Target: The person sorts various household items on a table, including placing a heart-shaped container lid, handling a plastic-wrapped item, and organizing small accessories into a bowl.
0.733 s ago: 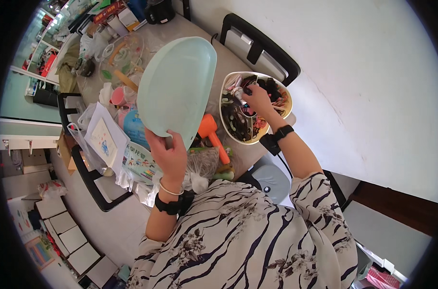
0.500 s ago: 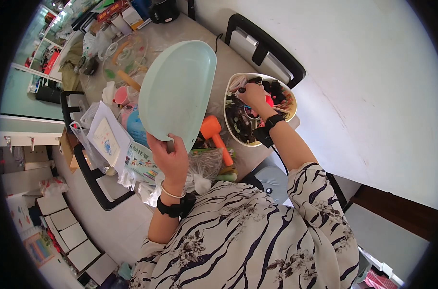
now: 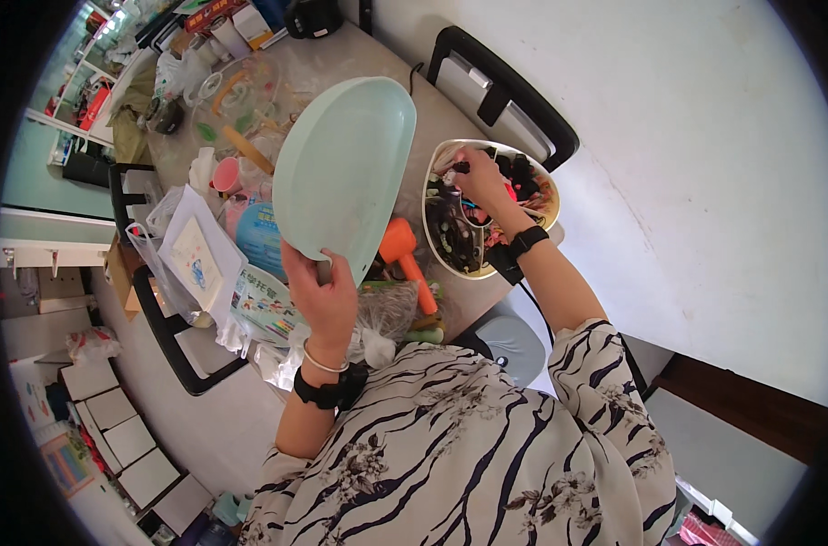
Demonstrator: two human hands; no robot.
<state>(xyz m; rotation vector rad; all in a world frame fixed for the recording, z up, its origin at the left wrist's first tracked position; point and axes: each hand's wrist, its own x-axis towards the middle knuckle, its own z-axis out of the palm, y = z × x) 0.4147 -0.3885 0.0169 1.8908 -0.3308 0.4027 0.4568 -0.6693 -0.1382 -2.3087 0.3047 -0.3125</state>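
My left hand (image 3: 321,296) grips the lower edge of a pale green, rounded lid (image 3: 346,168), which is held up at a tilt above the table. To the right stands a white-rimmed divided box (image 3: 427,214) full of small items that look like hair ties and clips, black, pink and red among them. My right hand (image 3: 482,182) is inside the box near its far side, fingers pinched together. A small dark thing shows at the fingertips, too little of it to name.
An orange T-shaped thing (image 3: 416,273) lies between lid and box. Clear plastic bags (image 3: 384,318), papers (image 3: 196,255) and a pink cup (image 3: 226,175) crowd the table's left side. Black-framed chairs (image 3: 505,86) stand around the table, and a white wall (image 3: 705,164) rises on the right.
The lid has shifted slightly to the right with my left hand on it. My right hand has moved a little within the box, still pinched.
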